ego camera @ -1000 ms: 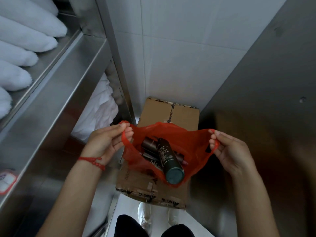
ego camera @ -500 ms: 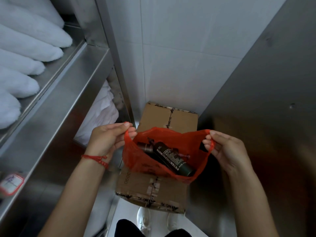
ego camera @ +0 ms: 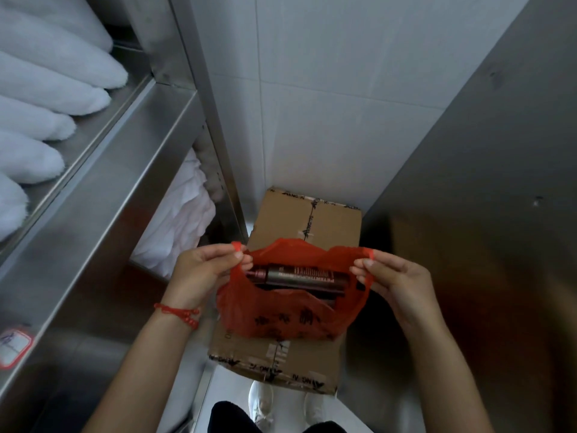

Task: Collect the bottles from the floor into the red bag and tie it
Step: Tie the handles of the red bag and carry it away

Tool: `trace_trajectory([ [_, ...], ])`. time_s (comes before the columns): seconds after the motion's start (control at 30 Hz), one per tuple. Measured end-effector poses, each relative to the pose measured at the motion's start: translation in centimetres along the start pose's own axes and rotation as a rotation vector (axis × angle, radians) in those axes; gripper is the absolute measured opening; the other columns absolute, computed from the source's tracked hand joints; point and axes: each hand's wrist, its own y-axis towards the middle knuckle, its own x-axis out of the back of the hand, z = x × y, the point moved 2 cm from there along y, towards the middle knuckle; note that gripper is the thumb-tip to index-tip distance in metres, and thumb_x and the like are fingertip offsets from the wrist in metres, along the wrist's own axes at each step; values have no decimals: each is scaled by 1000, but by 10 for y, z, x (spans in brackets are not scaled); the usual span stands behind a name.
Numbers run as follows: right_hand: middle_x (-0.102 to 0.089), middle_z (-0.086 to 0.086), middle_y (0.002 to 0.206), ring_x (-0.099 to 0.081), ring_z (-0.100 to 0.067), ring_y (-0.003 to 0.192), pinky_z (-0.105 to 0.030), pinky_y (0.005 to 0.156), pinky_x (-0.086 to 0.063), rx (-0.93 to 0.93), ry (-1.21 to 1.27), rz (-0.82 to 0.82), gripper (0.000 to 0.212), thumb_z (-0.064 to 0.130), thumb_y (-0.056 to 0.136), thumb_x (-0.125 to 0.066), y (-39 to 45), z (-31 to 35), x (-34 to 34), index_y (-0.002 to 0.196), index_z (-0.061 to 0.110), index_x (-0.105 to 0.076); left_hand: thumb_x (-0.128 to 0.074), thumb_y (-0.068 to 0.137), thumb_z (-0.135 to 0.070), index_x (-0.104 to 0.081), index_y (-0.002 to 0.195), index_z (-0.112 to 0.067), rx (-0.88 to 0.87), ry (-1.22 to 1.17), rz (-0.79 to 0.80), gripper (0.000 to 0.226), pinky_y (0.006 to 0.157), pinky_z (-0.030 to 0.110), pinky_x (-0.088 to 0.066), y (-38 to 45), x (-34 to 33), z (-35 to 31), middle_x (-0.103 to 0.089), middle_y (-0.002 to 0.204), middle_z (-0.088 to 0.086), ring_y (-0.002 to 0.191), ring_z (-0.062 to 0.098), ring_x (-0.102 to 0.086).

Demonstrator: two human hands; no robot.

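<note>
The thin red bag (ego camera: 281,317) hangs open in front of me, over a cardboard box. My left hand (ego camera: 204,273) pinches its left handle and my right hand (ego camera: 396,285) pinches its right handle, both held up at about the same height. Inside the bag lie dark bottles (ego camera: 299,278) on their sides; the top one is brownish with printed lettering, and the others are mostly hidden under it. Black characters are printed on the bag's front.
A taped cardboard box (ego camera: 299,360) stands on the floor against the white tiled wall. Steel shelving (ego camera: 103,189) with white folded towels (ego camera: 40,98) fills the left side. A steel panel (ego camera: 487,189) closes off the right. My white shoes (ego camera: 260,404) show below.
The bottles have settled from tilted to lying flat across the bag. Both hands have lifted the handles and drawn the bag's mouth narrower.
</note>
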Motion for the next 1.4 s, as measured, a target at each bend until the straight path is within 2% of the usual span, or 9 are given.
trace_trajectory([
  [0.33, -76, 3, 77, -70, -9, 72, -12, 57, -51, 139, -230, -1, 15, 10, 76, -71, -5, -33, 6, 85, 21, -74, -64, 74, 8, -67, 90, -10, -140, 242, -14, 24, 70, 17, -55, -7, 3, 34, -69, 92, 12, 77, 13, -66],
  [0.57, -73, 19, 72, -64, 10, 73, -2, 60, -44, 265, -324, -82, 14, 10, 77, -71, -17, -55, 20, 87, 19, -72, -76, 67, -5, -67, 88, -25, -424, 533, -184, 30, 74, 9, -49, -22, 21, 58, -69, 85, -4, 81, 4, -65],
  [0.73, -70, 3, 84, -64, 1, 78, -7, 66, -47, 434, -389, -104, 10, 12, 79, -69, -16, -52, 21, 83, 21, -72, -75, 68, -7, -66, 81, -26, -638, 642, -295, 25, 82, 19, -43, -16, 24, 50, -54, 96, 5, 94, 23, -54],
  [0.83, -64, -2, 93, -60, -6, 88, -11, 76, -46, 538, -449, -95, 17, 13, 78, -69, -7, -43, 13, 76, 29, -68, -73, 70, -5, -64, 75, -33, -672, 611, -192, 30, 97, 22, -32, -1, 12, 39, -51, 111, -1, 114, 18, -44],
  [0.97, -54, 10, 127, -44, 2, 121, -17, 96, -35, 471, -406, 16, 9, 17, 80, -67, 15, -38, 0, 74, 23, -70, -65, 77, 0, -64, 70, -23, -602, 428, 11, 23, 106, 27, -27, 32, 0, 33, -53, 125, -7, 130, 12, -38],
  [1.07, -57, 4, 128, -41, -1, 127, -19, 103, -31, 466, -321, 143, 11, 8, 81, -65, 30, -36, -16, 73, 14, -69, -58, 82, 1, -61, 72, -18, -545, 313, 113, 22, 94, 18, -41, 53, -11, 32, -65, 111, -3, 110, -2, -55],
  [1.17, -72, -3, 96, -63, 2, 98, -18, 88, -49, 428, -241, 214, 8, 5, 81, -64, 39, -37, -36, 76, 8, -69, -53, 86, 0, -56, 73, -12, -480, 241, 164, 18, 69, 15, -52, 70, -22, 35, -74, 72, -10, 75, 2, -68],
  [1.27, -72, 7, 72, -65, -5, 72, -25, 70, -53, 409, -257, 260, 14, 9, 83, -64, 45, -42, -54, 75, 18, -71, -52, 87, 1, -56, 72, -11, -426, 199, 182, 19, 55, 17, -53, 78, -35, 40, -69, 55, -2, 53, 10, -66],
  [1.4, -71, 5, 76, -66, -8, 77, -30, 81, -51, 412, -280, 358, 27, 1, 85, -58, 46, -54, -69, 81, 25, -69, -52, 85, 6, -56, 72, -10, -391, 208, 191, 21, 46, 14, -47, 82, -56, 53, -60, 53, 3, 37, 4, -55],
])
